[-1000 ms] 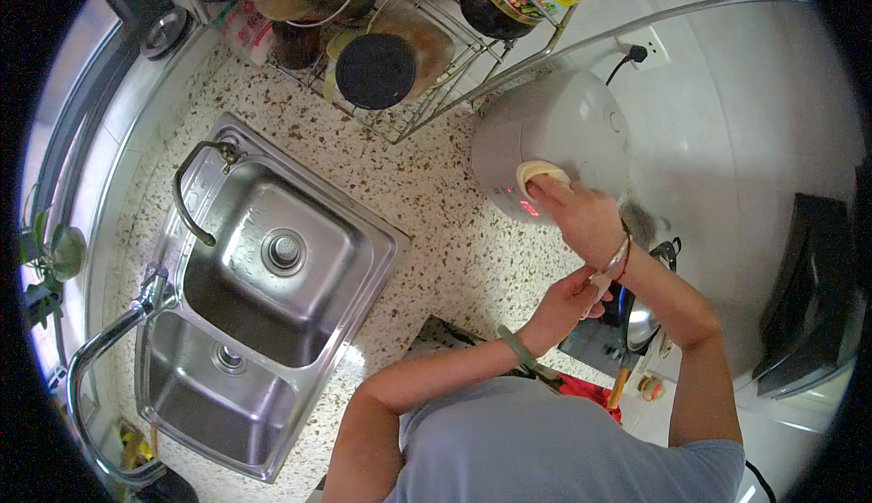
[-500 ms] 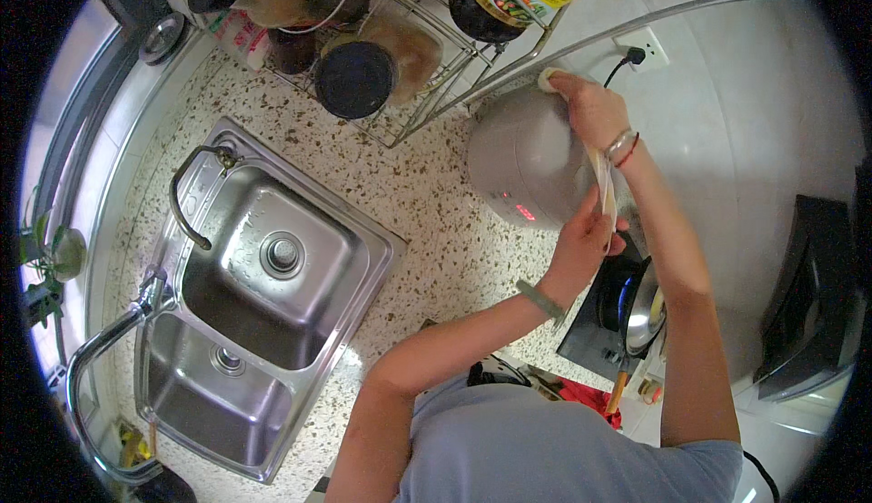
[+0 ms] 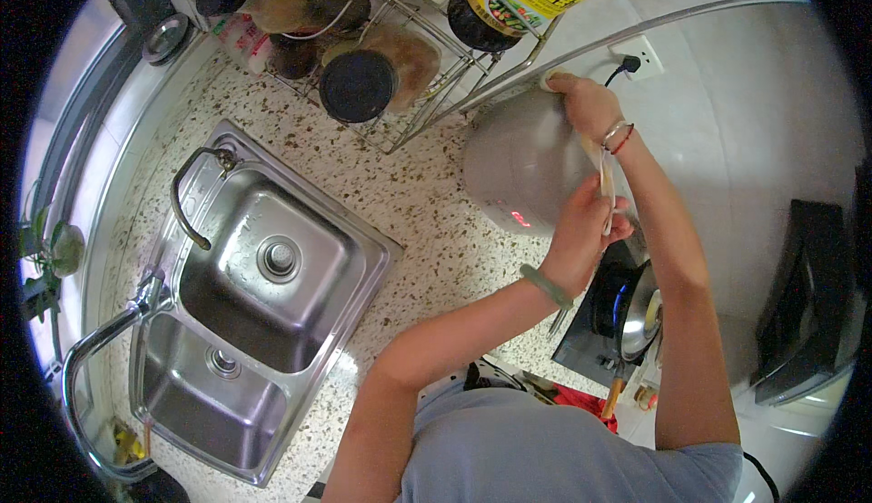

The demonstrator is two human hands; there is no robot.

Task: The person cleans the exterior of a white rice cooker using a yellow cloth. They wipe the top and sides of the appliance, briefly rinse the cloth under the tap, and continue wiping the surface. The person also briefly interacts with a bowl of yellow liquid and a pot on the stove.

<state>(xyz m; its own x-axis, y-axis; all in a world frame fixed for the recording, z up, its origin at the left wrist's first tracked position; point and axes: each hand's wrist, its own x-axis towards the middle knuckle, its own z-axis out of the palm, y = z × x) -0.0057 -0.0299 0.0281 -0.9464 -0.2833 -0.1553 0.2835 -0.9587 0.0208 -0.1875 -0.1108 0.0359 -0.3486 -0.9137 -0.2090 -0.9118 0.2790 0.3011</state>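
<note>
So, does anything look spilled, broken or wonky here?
Nothing stands out. I see no spill on the speckled counter or damage on the visible part of the grey appliance. The jars look slanted, but the wide lens could explain that.

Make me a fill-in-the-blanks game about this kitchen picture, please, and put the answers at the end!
1. The left hand, holding a pale cloth together with the right hand, has a ____ bangle at its wrist.
2. The display on the grey appliance glows ____.
3. The metal sink has ____ basins.
4. The plug in the wall socket is coloured ____.

Missing words: green; red; two; black.
</note>
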